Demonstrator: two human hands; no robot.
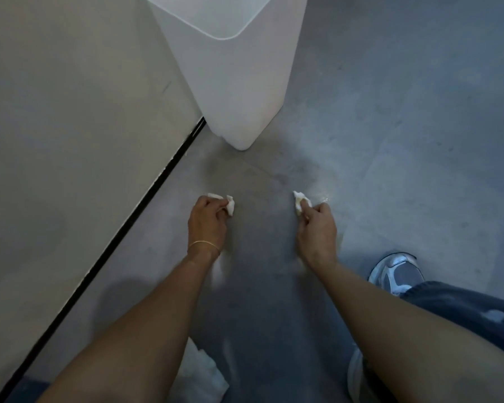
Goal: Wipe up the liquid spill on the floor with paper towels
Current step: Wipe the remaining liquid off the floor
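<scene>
My left hand (206, 222) grips a small crumpled white paper towel (230, 205) low over the grey floor. My right hand (317, 228) pinches a second crumpled paper towel (301, 201) that looks damp and yellowish. A faint wet sheen of the spill (322, 196) lies on the floor just right of that towel, with a darker smear (280, 175) farther ahead. Both arms reach forward and down, about a forearm's width apart.
A tall white plastic bin (239, 82) stands on the floor just beyond the hands. A pale cabinet panel (70, 112) with a black gap along its base runs along the left. More white paper (201, 376) lies under my left forearm. My sneaker (396, 274) is at the right.
</scene>
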